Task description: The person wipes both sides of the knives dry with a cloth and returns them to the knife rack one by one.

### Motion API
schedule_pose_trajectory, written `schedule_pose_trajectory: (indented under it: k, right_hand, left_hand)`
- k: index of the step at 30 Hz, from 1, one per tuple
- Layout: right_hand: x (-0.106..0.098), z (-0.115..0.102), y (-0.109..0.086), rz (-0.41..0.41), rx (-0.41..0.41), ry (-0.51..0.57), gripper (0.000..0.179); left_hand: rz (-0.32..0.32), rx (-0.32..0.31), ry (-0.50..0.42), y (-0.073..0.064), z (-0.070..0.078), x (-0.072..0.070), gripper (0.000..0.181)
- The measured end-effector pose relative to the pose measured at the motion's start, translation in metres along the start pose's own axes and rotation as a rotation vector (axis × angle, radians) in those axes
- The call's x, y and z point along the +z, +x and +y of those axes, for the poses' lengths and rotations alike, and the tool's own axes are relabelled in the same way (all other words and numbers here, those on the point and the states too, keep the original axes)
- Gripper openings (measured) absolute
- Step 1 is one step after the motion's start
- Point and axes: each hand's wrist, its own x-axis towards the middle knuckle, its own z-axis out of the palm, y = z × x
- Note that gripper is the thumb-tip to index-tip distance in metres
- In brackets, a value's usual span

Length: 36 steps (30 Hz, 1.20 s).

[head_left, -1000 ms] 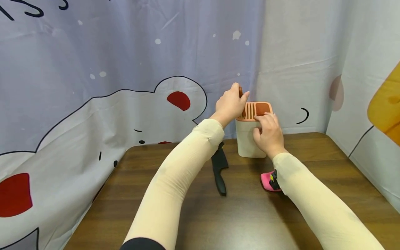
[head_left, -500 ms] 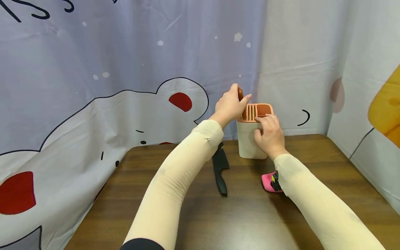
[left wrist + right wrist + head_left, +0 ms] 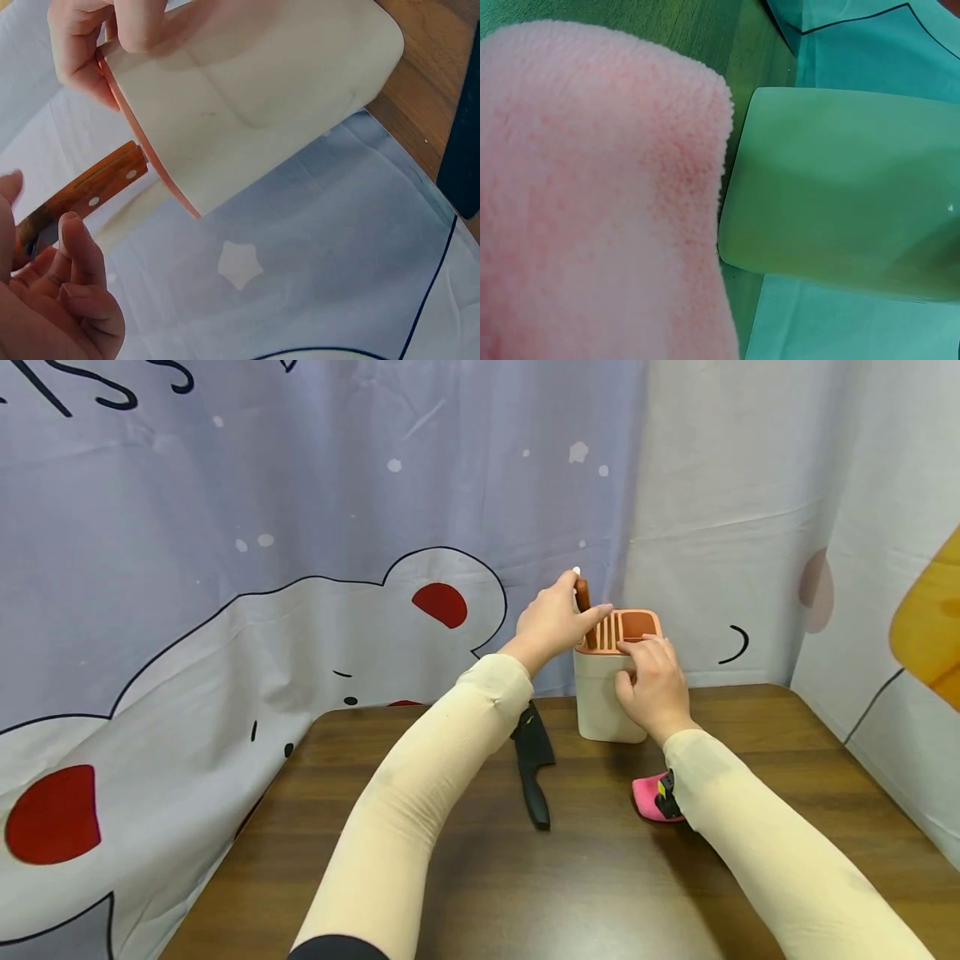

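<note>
A cream knife holder (image 3: pixel 606 702) with an orange slotted top stands upright at the back of the table. From its left slots rises a brown wooden knife handle (image 3: pixel 94 187) with light rivets; the blade is hidden inside. My left hand (image 3: pixel 551 622) is around the handle's upper end, its fingers loosened and the thumb spread to the right. My right hand (image 3: pixel 651 681) grips the holder's front rim, fingertips over the top and thumb against the front wall. Left of the holder, a black cleaver (image 3: pixel 534 760) lies flat, its handle towards me.
On the wooden table (image 3: pixel 600 877), a pink fuzzy cloth-like thing (image 3: pixel 651 797) lies under my right wrist and fills much of the right wrist view. A printed curtain (image 3: pixel 337 485) hangs close behind the table's back edge.
My left hand has loosened around the knife handle and dropped slightly, so more of the handle shows. The right hand keeps its grip on the holder. The head view has shifted slightly.
</note>
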Motion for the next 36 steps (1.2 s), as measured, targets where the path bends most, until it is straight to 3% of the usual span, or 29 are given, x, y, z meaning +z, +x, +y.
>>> schedule_pose_trajectory:
  k: [7,14,18,22,25,31,36]
  right_hand:
    - [-0.009,-0.001,0.003,-0.078,-0.003,0.029,0.042]
    - [-0.031,-0.007,0.012,-0.174,0.020,0.051,0.051]
    - [-0.053,-0.015,0.011,-0.201,0.001,0.078,0.056]
    - [-0.077,-0.027,0.001,-0.262,-0.011,0.135,0.056]
    - [-0.091,-0.034,-0.013,-0.402,-0.013,0.152,0.055]
    - [-0.117,-0.038,-0.057,-0.813,-0.029,0.037,0.060]
    - [-0.125,-0.036,-0.088,-0.955,0.010,-0.138,0.067]
  left_hand:
    - [-0.010,-0.003,0.061,-0.017,-0.015,-0.011,0.057]
    - [-0.037,0.030,0.147,-0.047,-0.043,-0.018,0.044]
    - [-0.101,0.030,0.177,-0.069,-0.067,-0.009,0.035]
    - [-0.204,-0.056,0.202,-0.088,-0.096,0.008,0.031]
    - [-0.298,-0.136,0.195,-0.099,-0.118,0.026,0.031]
    - [-0.458,-0.219,0.095,-0.122,-0.144,0.066,0.040]
    - [-0.530,-0.263,0.094,-0.132,-0.146,0.091,0.043]
